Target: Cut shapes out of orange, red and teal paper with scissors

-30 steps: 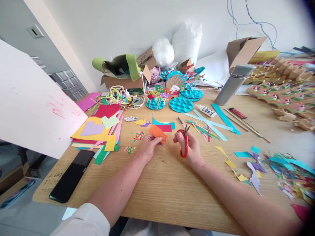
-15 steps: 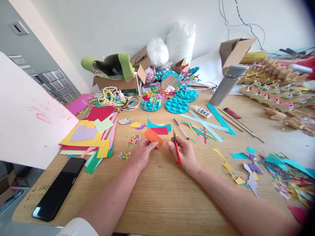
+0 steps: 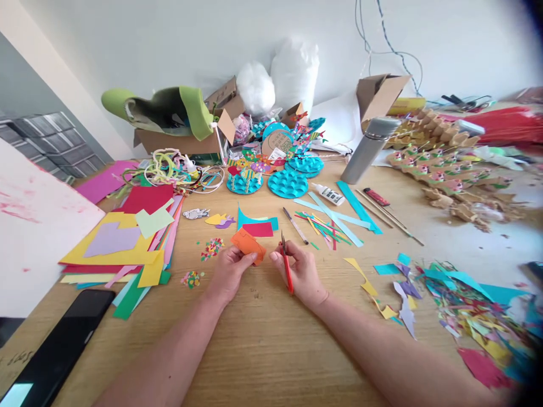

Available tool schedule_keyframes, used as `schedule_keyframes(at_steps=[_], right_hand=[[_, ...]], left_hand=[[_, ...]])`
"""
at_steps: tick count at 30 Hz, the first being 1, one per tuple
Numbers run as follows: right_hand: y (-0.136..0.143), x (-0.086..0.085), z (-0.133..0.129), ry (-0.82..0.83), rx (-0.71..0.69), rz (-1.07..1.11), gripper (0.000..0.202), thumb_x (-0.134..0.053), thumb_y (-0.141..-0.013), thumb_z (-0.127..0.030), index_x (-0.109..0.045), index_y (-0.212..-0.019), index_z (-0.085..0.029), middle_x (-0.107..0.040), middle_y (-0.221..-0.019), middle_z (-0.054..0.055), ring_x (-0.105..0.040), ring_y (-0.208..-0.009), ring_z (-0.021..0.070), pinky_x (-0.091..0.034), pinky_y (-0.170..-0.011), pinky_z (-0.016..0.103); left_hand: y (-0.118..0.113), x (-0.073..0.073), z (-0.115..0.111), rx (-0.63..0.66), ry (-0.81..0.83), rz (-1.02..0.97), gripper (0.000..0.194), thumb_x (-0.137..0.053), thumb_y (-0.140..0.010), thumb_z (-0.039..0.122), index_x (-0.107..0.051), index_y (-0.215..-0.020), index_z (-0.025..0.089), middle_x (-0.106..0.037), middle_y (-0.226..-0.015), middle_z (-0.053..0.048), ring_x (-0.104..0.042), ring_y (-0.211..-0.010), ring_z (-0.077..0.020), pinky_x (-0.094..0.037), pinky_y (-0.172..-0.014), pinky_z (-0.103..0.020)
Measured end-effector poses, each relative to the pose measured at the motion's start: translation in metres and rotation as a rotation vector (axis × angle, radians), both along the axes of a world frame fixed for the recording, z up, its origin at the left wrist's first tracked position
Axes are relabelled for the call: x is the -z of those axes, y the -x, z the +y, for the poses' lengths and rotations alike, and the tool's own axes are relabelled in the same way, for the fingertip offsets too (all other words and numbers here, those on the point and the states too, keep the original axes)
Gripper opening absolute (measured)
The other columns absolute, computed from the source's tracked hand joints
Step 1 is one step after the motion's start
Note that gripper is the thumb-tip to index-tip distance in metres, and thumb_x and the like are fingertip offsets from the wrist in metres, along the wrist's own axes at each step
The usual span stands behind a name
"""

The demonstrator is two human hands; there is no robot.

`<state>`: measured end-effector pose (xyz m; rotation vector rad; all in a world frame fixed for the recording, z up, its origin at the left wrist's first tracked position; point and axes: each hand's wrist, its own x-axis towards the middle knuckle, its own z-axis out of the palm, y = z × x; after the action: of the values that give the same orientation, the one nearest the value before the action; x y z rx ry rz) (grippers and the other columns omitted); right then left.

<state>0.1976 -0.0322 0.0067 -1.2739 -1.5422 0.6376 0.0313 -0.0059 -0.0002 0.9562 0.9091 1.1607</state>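
Note:
Between the thumb and fingers of my left hand (image 3: 228, 273) is a small piece of orange paper (image 3: 248, 244) with faint lines drawn on it. My right hand (image 3: 300, 272) grips a pair of red-handled scissors (image 3: 287, 268), the blades pointing away from me and apart from the paper. Just beyond the orange paper lie a dark red paper piece (image 3: 258, 229) and a blue curved offcut (image 3: 250, 220). A pen (image 3: 296, 225) rests a little farther back. Small heaps of coloured paper dots (image 3: 211, 248) lie left of my left hand.
Stacked coloured paper (image 3: 114, 240) and a black phone (image 3: 63, 345) occupy the left side. Blue egg-tray discs (image 3: 287, 183), a glue bottle (image 3: 328, 194) and a grey flask (image 3: 368, 151) stand farther back. Paper scraps (image 3: 470, 316) are heaped at the right.
The whole scene has shifted left as my head turned slightly right. Both hands keep their holds on the orange paper and the scissors, staying about the same distance apart.

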Motion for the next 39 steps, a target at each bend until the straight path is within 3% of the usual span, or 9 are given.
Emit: schedule_keyframes(at_steps=[15,30,36,39], right_hand=[[-0.003,-0.002,-0.002,-0.084,-0.013,-0.107,0.035,-0.063,-0.087,-0.048,-0.052,-0.069,-0.019,-0.060,-0.064,0.003,-0.053,-0.059,0.0160,-0.041,-0.057,0.027],[0.000,-0.010,-0.004,-0.040,-0.018,0.132,0.032,-0.056,-0.092,-0.047,-0.053,-0.077,-0.020,-0.058,-0.073,0.002,-0.054,-0.067,0.0166,-0.045,-0.063,0.029],[0.003,-0.018,-0.009,-0.146,-0.005,0.114,0.029,-0.059,-0.091,-0.047,-0.053,-0.084,-0.020,-0.059,-0.081,0.004,-0.057,-0.077,0.0187,-0.048,-0.073,0.032],[0.005,-0.016,-0.008,-0.067,0.026,0.106,0.035,-0.059,-0.090,-0.054,-0.055,-0.083,-0.019,-0.062,-0.081,0.005,-0.058,-0.074,0.0183,-0.048,-0.068,0.032]], left_hand=[[-0.002,0.002,0.001,-0.050,-0.007,0.041,0.022,-0.083,-0.061,0.033,-0.074,-0.071,0.016,-0.073,-0.073,-0.005,-0.061,-0.067,-0.0151,-0.049,-0.067,-0.027],[-0.004,0.004,0.002,-0.073,-0.015,-0.018,0.021,-0.081,-0.061,0.029,-0.073,-0.073,0.014,-0.070,-0.072,-0.006,-0.059,-0.064,-0.0149,-0.047,-0.066,-0.029],[-0.004,-0.002,0.002,-0.075,0.005,-0.067,0.023,-0.083,-0.056,0.028,-0.072,-0.070,0.013,-0.069,-0.069,-0.005,-0.057,-0.062,-0.0136,-0.044,-0.061,-0.027],[-0.003,-0.003,0.002,-0.080,0.023,-0.105,0.023,-0.082,-0.056,0.028,-0.071,-0.069,0.014,-0.069,-0.071,-0.005,-0.057,-0.063,-0.0133,-0.044,-0.061,-0.027]])
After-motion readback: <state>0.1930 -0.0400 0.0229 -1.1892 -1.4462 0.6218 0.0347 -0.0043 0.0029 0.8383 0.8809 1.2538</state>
